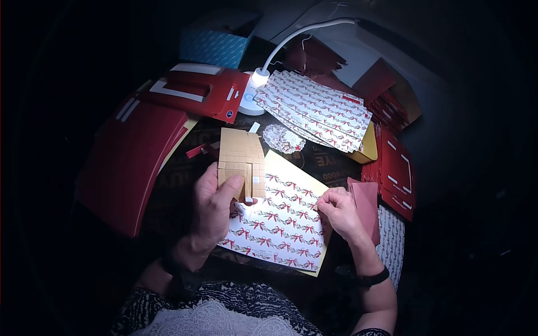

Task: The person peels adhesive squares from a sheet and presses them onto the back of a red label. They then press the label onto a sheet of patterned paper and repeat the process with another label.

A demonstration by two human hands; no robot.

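Observation:
My left hand [212,204] grips a stack of brown sheets [240,150] marked off in small squares, with the thumb on top. A small white square and a white strip show on the stack's right side. Below it lies a white sheet [280,229] printed with rows of red bows and green garlands, over a yellowish sheet [298,175]. Over the printed sheet's right edge is my right hand [339,210], fingers pinched together. Whether something small is between those fingertips, I cannot make out.
A lit lamp [260,77] stands at the back. Dark red folders [131,159] are stacked at left, more red folders [398,173] at right. Several fanned bow-print sheets [314,106] lie behind, near a round lacy pile [283,138]. A blue box [213,47] sits at back left.

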